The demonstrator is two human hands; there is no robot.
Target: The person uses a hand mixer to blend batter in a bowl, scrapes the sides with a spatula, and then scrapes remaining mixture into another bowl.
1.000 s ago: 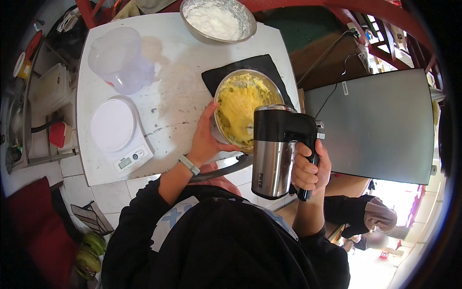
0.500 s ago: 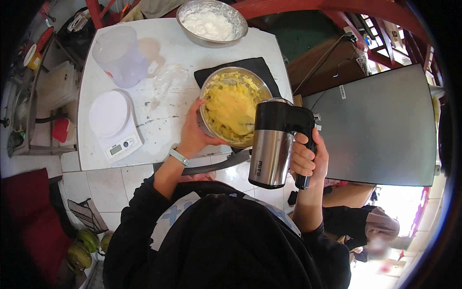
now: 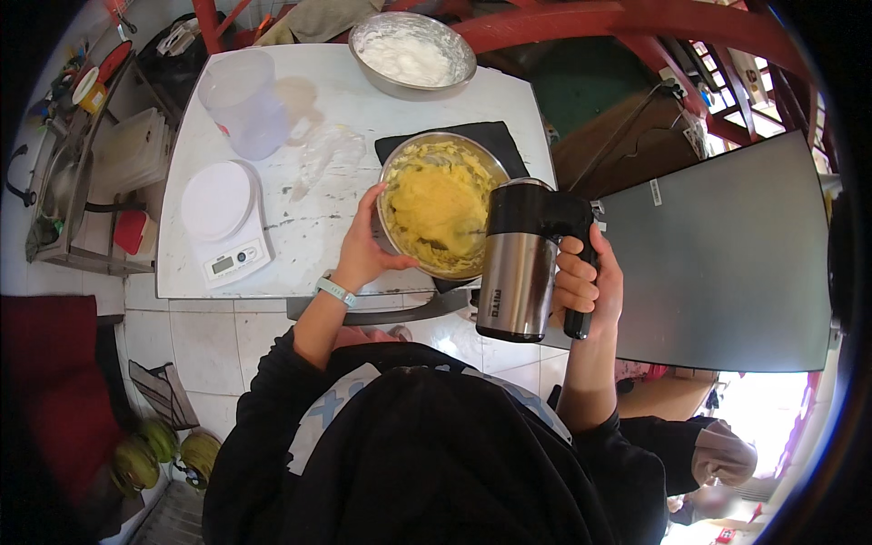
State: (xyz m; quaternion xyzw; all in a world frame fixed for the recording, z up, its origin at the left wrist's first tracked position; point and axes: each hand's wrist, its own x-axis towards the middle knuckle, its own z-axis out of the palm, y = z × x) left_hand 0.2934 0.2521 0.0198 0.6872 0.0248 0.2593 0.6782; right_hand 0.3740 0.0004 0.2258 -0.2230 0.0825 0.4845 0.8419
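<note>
Your left hand (image 3: 363, 259) is wrapped on the rim of the steel bowl (image 3: 442, 207) at its 8 o'clock side, steadying it. Your right hand (image 3: 586, 286) is closed around the black handle of the hand mixer (image 3: 522, 259), which stands over the bowl's 4 o'clock edge; beaters hidden in the yellow batter (image 3: 436, 204). Bowl sits on a black mat (image 3: 500, 141) at the bench's (image 3: 309, 227) right side. Second bowl (image 3: 413, 54) with white cream at 12 o'clock of it, clear jug (image 3: 243, 104) at 10, white scale (image 3: 225, 222) at 9.
</note>
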